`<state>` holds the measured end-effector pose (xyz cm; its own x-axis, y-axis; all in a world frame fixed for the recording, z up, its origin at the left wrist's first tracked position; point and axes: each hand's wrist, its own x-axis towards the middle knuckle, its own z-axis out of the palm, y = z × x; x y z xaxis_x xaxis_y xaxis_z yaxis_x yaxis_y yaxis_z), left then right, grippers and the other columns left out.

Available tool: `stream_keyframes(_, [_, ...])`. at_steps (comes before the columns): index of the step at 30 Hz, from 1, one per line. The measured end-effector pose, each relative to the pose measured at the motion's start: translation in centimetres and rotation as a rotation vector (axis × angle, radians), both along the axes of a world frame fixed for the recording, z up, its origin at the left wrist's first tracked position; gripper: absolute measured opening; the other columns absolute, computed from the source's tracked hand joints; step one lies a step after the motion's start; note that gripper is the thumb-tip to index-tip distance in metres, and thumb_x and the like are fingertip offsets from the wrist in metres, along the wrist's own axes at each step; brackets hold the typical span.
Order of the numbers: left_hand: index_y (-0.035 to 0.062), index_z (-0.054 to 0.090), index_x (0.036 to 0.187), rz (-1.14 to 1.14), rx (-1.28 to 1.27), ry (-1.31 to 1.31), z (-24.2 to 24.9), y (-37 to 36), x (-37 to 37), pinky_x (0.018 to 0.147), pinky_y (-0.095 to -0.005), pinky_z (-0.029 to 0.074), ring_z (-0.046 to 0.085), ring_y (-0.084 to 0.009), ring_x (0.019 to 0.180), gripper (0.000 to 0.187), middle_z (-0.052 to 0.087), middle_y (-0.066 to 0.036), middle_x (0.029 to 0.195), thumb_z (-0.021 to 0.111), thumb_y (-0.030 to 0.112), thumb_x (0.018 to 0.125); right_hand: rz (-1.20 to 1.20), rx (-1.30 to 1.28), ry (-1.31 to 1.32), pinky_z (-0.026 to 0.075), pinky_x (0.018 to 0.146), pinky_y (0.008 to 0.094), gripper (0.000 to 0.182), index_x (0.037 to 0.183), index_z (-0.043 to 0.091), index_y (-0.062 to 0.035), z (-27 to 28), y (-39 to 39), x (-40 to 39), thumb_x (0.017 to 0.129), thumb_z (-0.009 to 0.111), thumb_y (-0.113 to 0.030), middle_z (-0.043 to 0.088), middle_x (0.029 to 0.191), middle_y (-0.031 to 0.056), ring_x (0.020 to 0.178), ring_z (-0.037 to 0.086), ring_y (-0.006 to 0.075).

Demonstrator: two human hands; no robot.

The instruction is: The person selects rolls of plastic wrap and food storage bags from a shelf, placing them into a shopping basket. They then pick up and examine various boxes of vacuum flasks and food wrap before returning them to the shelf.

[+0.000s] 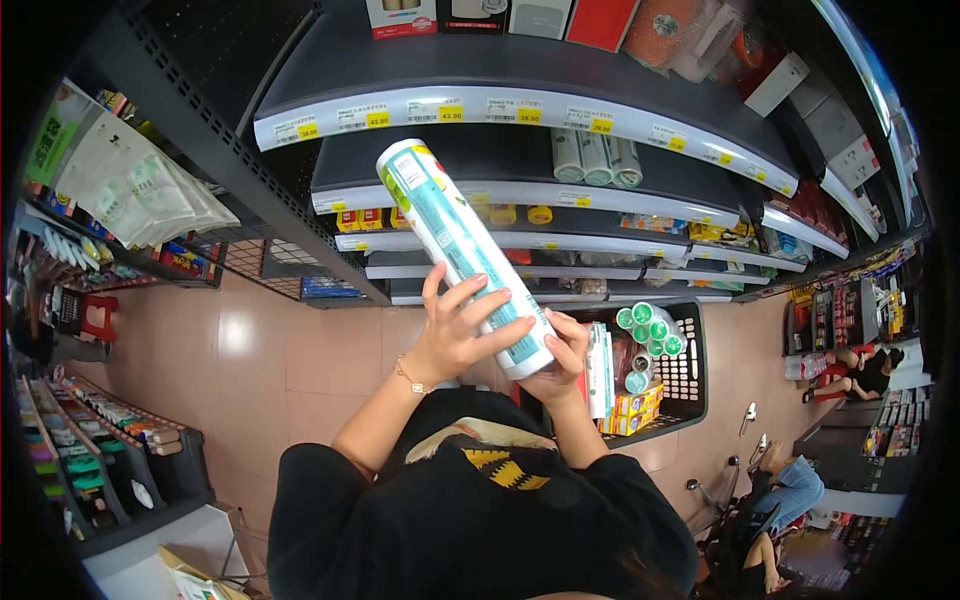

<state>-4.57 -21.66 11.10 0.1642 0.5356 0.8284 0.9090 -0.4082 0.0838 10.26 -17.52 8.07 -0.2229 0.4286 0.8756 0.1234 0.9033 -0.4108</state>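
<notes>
A long white roll point(465, 250) printed in turquoise and green, perhaps cling film or food bags, slants across the front of my body. Its top end leans to the upper left, toward the shelves. My left hand point(460, 325) lies across the lower half of the roll, fingers spread over its printed side. Around the bottom end, my right hand point(562, 355) is closed, with its thumb and fingers at the right edge. On the shelf behind stand several similar-looking wrapped rolls point(596, 158).
A black shopping basket point(690, 375) stands on the floor at my right, holding green-ended rolls point(645, 328) and yellow boxes point(632, 408). Shelves with price labels point(450, 108) run ahead. Plastic packs point(140, 185) hang at left. Other people point(795, 490) sit at right.
</notes>
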Motion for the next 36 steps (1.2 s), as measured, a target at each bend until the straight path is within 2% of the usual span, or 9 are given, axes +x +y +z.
stream_keyframes(6, [0.0298,0.059,0.091,-0.036,0.077,-0.076,-1.7,1.1,0.2,0.096,-0.0562,0.026,0.039,-0.0233,0.107,0.029,0.046,0.002,0.107,0.066,0.017,0.066,0.094,-0.01,0.008,0.046,0.076,0.0398,0.056,0.102,0.048,-0.0139,0.2,0.6,0.5,0.054,0.074,-0.004,0.047,0.105,0.0142,0.093,0.052,0.0315])
stream_keyframes(7, [0.0204,0.055,0.092,-0.062,0.111,-0.094,-1.9,1.4,0.1,0.095,-0.0584,0.03,0.039,-0.0283,0.108,0.029,0.045,-0.003,0.108,0.066,0.013,0.067,0.097,0.002,-0.03,0.045,0.077,0.0405,0.053,0.101,0.05,-0.0145,0.4,0.6,0.4,0.054,0.072,-0.003,0.048,0.105,0.014,0.093,0.052,0.0319])
stream_keyframes(12, [0.0101,0.039,0.099,-0.132,0.212,-0.374,-3.6,2.6,0.0,0.092,-0.0553,0.037,0.043,-0.0365,0.107,0.043,0.044,-0.012,0.109,0.067,0.009,0.067,0.111,-0.029,-0.245,0.039,0.086,0.0405,0.055,0.104,0.056,-0.0218,2.2,-0.2,-0.9,0.054,0.067,-0.001,0.041,0.118,0.0126,0.105,0.042,0.0316])
stream_keyframes(17, [0.007,0.035,0.109,-0.179,0.031,-0.747,1.1,1.2,-2.8,0.088,-0.0414,0.041,0.045,-0.0336,0.109,0.065,0.043,-0.013,0.111,0.076,0.016,0.06,0.199,-0.236,-0.215,0.032,0.094,0.0441,0.095,0.132,0.012,-0.0118,0.0,0.9,0.4,0.059,0.072,-0.009,0.024,0.129,0.0234,0.116,0.033,0.0366])
stream_keyframes(20, [0.0082,0.03,0.117,-0.54,-0.045,-1.142,1.9,0.0,-4.9,0.095,-0.0427,0.035,0.041,-0.0312,0.113,0.071,0.04,-0.013,0.115,0.073,0.013,0.061,0.113,-0.693,-0.042,0.032,0.095,0.0446,0.099,0.134,0.003,-0.0112,-1.2,1.3,1.7,0.062,0.071,-0.013,0.02,0.132,0.019,0.118,0.031,0.0327])
stream_keyframes(23, [0.0084,0.027,0.122,-0.765,-0.084,-1.445,1.8,-0.7,-5.0,0.099,-0.0437,0.029,0.037,-0.0306,0.116,0.072,0.039,-0.012,0.118,0.068,0.01,0.063,0.344,-0.939,0.348,0.037,0.092,0.044,0.098,0.135,-0.002,-0.0133,-0.8,1.9,2.5,0.068,0.069,-0.021,0.022,0.129,0.0162,0.116,0.034,0.0292])
stream_keyframes(31, [0.0075,0.024,0.126,-0.878,-0.224,-1.664,0.0,-0.8,-4.8,0.1,-0.0441,0.025,0.032,-0.0317,0.119,0.072,0.037,-0.013,0.12,0.062,0.006,0.065,0.456,-1.143,0.524,0.045,0.079,0.0327,0.064,0.131,0.019,-0.0081,-0.7,1.7,4.0,0.081,0.056,-0.021,0.043,0.115,0.0092,0.096,0.049,0.0195])
stream_keyframes(33, [0.0064,0.027,0.125,-0.869,-0.288,-1.6,0.3,-0.9,-4.6,0.098,-0.0437,0.029,0.035,-0.0316,0.118,0.072,0.037,-0.013,0.121,0.065,0.006,0.064,0.426,-1.215,0.522,0.044,0.076,0.0288,0.041,0.124,0.031,-0.0049,-0.9,1.4,4.1,0.087,0.046,-0.012,0.049,0.107,0.0068,0.091,0.052,0.0149])
stream_keyframes(36, [0.0047,0.03,0.124,-0.845,-0.38,-1.333,0.2,-0.2,-5.2,0.095,-0.0429,0.034,0.04,-0.0315,0.114,0.073,0.039,-0.014,0.119,0.07,0.01,0.062,0.359,-1.364,0.477,0.045,0.075,0.0263,0.035,0.12,0.035,-0.0056,-2.1,1.0,4.8,0.087,0.044,-0.009,0.051,0.102,0.0053,0.089,0.053,0.0125])
